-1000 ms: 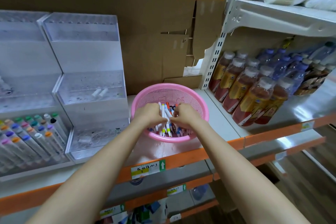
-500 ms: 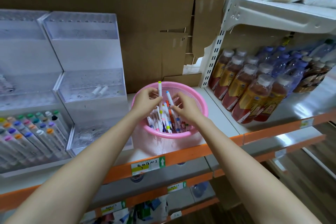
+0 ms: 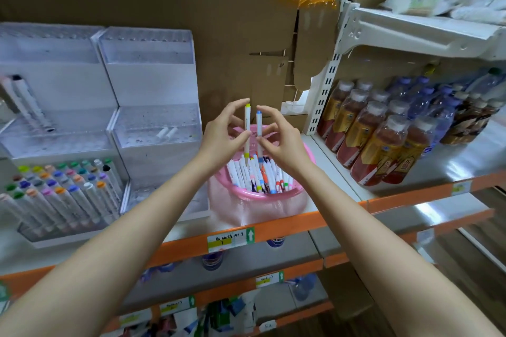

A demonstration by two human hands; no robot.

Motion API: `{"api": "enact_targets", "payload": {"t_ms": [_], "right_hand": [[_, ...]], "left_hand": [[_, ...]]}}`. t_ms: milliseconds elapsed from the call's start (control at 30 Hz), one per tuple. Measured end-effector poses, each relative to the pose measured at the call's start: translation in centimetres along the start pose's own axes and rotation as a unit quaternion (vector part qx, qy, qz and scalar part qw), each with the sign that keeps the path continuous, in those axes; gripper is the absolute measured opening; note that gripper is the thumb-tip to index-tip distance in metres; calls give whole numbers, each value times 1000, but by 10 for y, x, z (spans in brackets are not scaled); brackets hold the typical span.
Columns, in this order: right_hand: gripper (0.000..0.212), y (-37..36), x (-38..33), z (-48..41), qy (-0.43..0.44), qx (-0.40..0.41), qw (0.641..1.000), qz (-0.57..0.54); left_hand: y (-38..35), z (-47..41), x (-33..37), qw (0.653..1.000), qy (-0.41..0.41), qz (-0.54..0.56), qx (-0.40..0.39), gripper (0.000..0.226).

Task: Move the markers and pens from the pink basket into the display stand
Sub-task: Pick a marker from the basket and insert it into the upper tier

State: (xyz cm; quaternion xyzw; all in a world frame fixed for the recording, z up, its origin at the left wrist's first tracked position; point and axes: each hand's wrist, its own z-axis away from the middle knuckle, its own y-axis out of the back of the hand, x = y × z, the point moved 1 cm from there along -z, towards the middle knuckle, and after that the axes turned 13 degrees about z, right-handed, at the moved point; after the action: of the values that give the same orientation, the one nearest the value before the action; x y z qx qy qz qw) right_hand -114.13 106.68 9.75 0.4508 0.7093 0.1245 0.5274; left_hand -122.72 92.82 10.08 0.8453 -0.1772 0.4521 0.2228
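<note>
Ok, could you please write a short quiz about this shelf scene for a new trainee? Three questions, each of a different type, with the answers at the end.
1. True or false: the left hand holds a marker with a yellow cap.
2. Choose one. Both held markers are: A) above the pink basket; B) lying on the floor; C) on the top shelf.
3. Fill in the gap: the second marker, pinched by the right hand, has a ___ cap.

Key: 1 true; 2 A; 3 blue.
</note>
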Motion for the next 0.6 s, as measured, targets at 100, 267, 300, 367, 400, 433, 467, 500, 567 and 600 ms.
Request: {"api": "enact_targets", "payload": {"t_ms": [100, 267, 300, 367, 400, 433, 467, 500, 567, 600], "right_hand": [[58, 0, -20, -4, 22, 13, 1000, -12], [59, -15, -53, -15, 55, 23, 998, -20], [58, -19, -62, -18, 64, 26, 997, -20], [58, -29, -80, -24, 83, 24, 996, -27], [58, -35, -89, -27, 93, 20, 995, -34], [58, -41, -99, -31, 101, 16, 994, -40], [58, -47, -108, -36, 108, 14, 993, -44], [57, -53, -118, -40, 116, 14, 992, -46], [57, -66, -138, -48, 130, 18, 990, -50], [57, -72, -148, -52, 137, 21, 989, -51]], "left_hand": [[15, 5, 17, 1000, -25, 1, 4, 59], [56, 15, 39, 997, -34, -40, 50, 54], [66, 17, 41, 997, -31, -45, 61, 53], [86, 22, 45, 995, -32, -48, 86, 51], [97, 24, 46, 994, -33, -51, 95, 51], [108, 27, 48, 992, -34, -59, 104, 51], [119, 29, 50, 991, -35, -69, 113, 51], [131, 31, 51, 989, -37, -79, 123, 51], [156, 33, 54, 985, -41, -86, 142, 51], [168, 34, 54, 984, -40, -87, 150, 51]]}}
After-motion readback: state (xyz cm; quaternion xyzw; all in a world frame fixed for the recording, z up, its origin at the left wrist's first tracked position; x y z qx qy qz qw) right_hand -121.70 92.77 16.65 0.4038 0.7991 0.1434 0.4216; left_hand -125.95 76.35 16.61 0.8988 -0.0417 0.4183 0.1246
